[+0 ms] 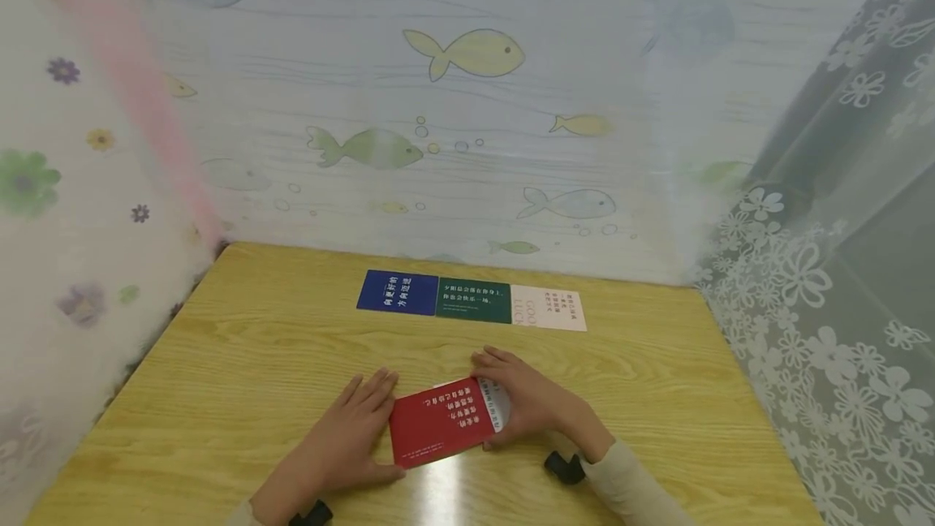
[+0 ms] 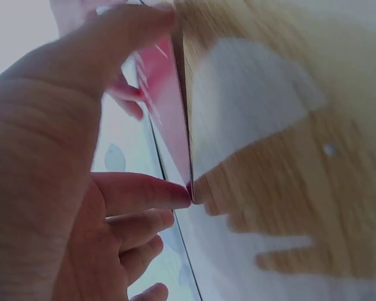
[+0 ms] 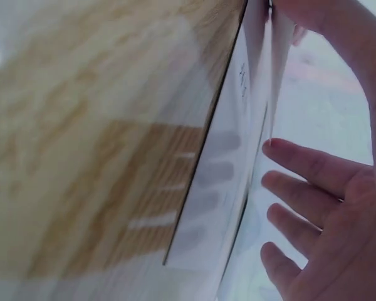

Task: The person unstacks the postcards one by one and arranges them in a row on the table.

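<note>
A red card (image 1: 441, 422) with white print lies near the front middle of the table, turned at a slant. From beneath its right end a pale grey-white card (image 1: 493, 403) with dark print sticks out. My left hand (image 1: 342, 438) holds the red card by its left end. In the left wrist view its thumb and index fingertip (image 2: 182, 195) grip opposite corners. At the other end my right hand (image 1: 532, 403) holds the pale card between thumb and index finger. The right wrist view shows its other fingers (image 3: 294, 229) spread apart, free of the card.
Toward the back of the wooden table (image 1: 292, 339), a blue card (image 1: 398, 292), a dark green card (image 1: 473, 300) and a pale pink card (image 1: 549, 309) lie side by side in a row. Fish-patterned sheeting (image 1: 467, 104) hangs behind the table, and lacy flowered curtain (image 1: 825, 355) on the right.
</note>
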